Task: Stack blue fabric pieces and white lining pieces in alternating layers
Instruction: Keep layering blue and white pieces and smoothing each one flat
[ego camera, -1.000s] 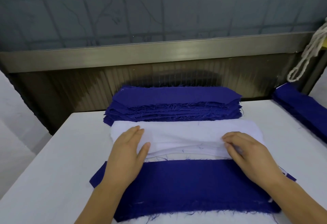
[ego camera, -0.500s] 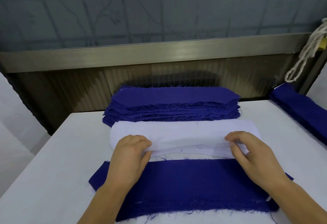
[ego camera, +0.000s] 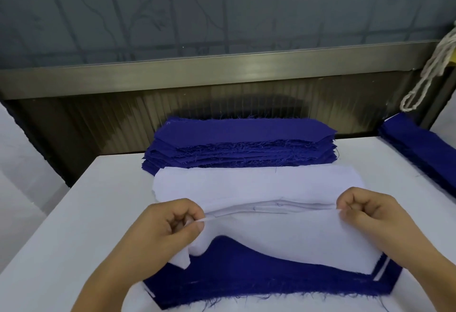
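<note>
Left hand (ego camera: 172, 228) and right hand (ego camera: 365, 215) each pinch 1 white lining piece (ego camera: 283, 237) hanging over the blue fabric piece (ego camera: 246, 274) on the counter (ego camera: 74, 225), and that sagging left corner could land folded or skewed.

You're pinching thin white lining piece (ego camera: 278, 235) – matt, soft cloth, cleanly cut edges. Blue fabric piece (ego camera: 246, 277) under it is matt woven cloth, near edge badly frayed. Rear blue stack (ego camera: 241, 144): same weave, loose threads along every layer. White lining stack (ego camera: 256, 183) looks smooth. Table (ego camera: 74, 213) – matt white cover. Rail (ego camera: 209, 75) is brushed metal with dull sheen. Cord (ego camera: 429, 72) is twisted off-white rope.
</note>
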`<state>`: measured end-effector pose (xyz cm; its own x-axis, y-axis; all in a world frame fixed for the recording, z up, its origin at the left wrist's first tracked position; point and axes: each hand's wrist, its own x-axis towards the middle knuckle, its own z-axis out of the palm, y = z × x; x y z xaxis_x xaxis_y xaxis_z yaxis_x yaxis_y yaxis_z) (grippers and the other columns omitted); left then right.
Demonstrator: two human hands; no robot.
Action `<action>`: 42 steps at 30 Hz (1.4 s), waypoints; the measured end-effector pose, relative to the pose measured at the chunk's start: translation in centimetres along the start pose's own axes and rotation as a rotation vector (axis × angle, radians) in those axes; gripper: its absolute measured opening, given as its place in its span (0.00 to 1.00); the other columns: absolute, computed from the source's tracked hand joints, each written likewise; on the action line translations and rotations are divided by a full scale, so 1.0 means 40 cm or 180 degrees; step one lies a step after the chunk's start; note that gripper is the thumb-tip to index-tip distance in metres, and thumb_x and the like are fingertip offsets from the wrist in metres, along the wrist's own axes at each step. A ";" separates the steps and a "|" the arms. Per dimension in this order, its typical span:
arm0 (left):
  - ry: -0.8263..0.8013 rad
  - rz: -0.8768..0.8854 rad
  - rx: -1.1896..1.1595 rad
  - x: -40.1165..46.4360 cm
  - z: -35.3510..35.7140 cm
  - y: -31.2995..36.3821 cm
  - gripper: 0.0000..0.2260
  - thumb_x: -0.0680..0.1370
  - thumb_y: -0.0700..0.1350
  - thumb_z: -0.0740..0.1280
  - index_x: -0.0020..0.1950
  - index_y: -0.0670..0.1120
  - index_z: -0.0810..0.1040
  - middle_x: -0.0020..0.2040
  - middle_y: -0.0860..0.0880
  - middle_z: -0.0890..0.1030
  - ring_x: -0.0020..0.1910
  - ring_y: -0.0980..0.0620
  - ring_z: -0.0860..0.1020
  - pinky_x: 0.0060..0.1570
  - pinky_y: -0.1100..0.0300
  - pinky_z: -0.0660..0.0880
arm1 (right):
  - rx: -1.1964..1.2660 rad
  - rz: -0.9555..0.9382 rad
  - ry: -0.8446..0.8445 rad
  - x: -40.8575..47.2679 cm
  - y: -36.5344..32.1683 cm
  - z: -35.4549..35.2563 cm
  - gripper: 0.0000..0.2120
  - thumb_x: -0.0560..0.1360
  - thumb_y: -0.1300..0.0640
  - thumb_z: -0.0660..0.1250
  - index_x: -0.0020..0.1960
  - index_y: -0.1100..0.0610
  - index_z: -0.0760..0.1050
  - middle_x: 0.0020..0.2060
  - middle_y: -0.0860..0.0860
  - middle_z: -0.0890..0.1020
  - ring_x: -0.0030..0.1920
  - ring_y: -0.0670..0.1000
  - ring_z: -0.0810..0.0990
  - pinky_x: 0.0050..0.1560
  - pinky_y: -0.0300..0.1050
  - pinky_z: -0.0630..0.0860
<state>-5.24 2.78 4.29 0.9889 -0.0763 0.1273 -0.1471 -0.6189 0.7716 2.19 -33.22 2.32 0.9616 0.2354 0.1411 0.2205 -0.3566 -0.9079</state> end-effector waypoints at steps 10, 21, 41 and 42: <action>-0.0060 -0.0601 0.0563 0.010 -0.012 -0.032 0.14 0.71 0.37 0.66 0.39 0.58 0.78 0.30 0.56 0.77 0.28 0.60 0.70 0.30 0.71 0.66 | -0.0448 0.0279 -0.0084 0.016 0.021 0.013 0.11 0.75 0.61 0.68 0.38 0.47 0.79 0.33 0.51 0.82 0.31 0.47 0.71 0.36 0.37 0.68; 0.0141 -0.0817 0.1125 0.019 0.015 -0.060 0.13 0.73 0.41 0.63 0.44 0.61 0.73 0.38 0.60 0.79 0.37 0.60 0.77 0.39 0.62 0.78 | -0.0595 0.0661 -0.0476 0.015 0.021 0.010 0.05 0.75 0.58 0.69 0.41 0.51 0.82 0.33 0.46 0.84 0.32 0.43 0.77 0.37 0.32 0.70; 0.0409 -0.1184 0.0947 0.030 -0.013 -0.105 0.18 0.74 0.37 0.63 0.37 0.62 0.77 0.36 0.58 0.81 0.34 0.60 0.79 0.28 0.69 0.76 | -0.0660 0.0700 -0.0667 0.012 0.019 -0.009 0.11 0.75 0.63 0.69 0.42 0.47 0.82 0.40 0.47 0.86 0.39 0.50 0.85 0.41 0.38 0.78; 0.0456 -0.1170 0.1023 0.030 -0.015 -0.103 0.17 0.74 0.38 0.64 0.38 0.62 0.76 0.36 0.57 0.81 0.33 0.60 0.78 0.28 0.70 0.75 | -0.0685 0.0661 -0.0631 0.013 0.020 -0.008 0.10 0.75 0.61 0.69 0.41 0.46 0.82 0.39 0.47 0.86 0.39 0.49 0.84 0.43 0.39 0.77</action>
<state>-3.46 5.70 1.62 0.9582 0.2859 -0.0151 0.2461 -0.7957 0.5534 2.91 -33.67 1.80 0.9437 0.3014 -0.1362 0.0734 -0.5924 -0.8023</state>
